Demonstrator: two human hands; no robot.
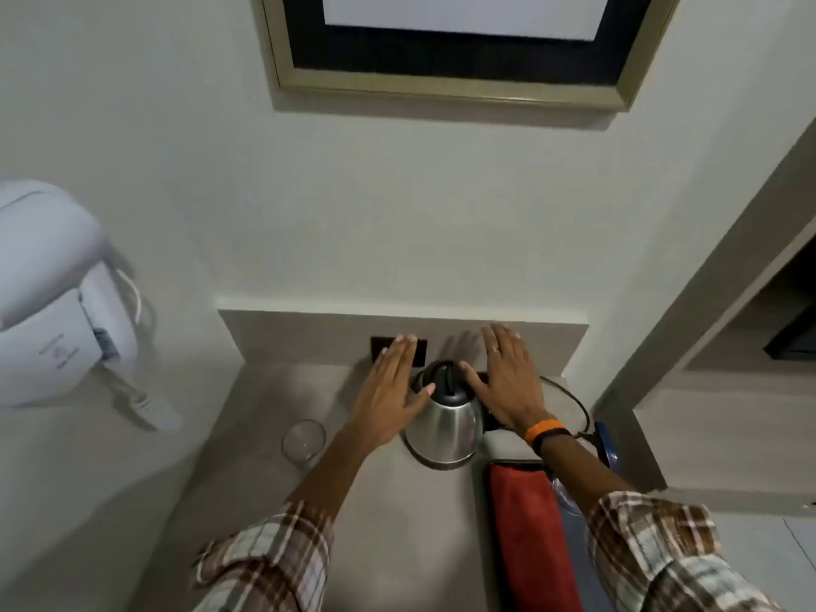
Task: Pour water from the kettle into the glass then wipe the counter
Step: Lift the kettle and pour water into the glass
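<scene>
A steel kettle (446, 424) with a black lid and handle stands on the grey counter (379, 501) near the back wall. My left hand (391, 390) hovers flat just left of it, fingers spread, thumb close to the lid. On the other side my right hand (508, 382) is held flat, fingers apart, with a ring and an orange-and-black wristband. Neither hand grips anything. An empty clear glass (304, 440) stands to the left of the kettle. A folded red cloth (527, 536) lies on the counter at the front right.
A black socket plate (379, 346) sits on the low backsplash behind the kettle, and a black cord (574, 401) loops at the right. A blue object (608, 443) stands at the counter's right edge. A white wall-mounted hair dryer (53, 302) hangs left; a framed picture (459, 46) hangs above.
</scene>
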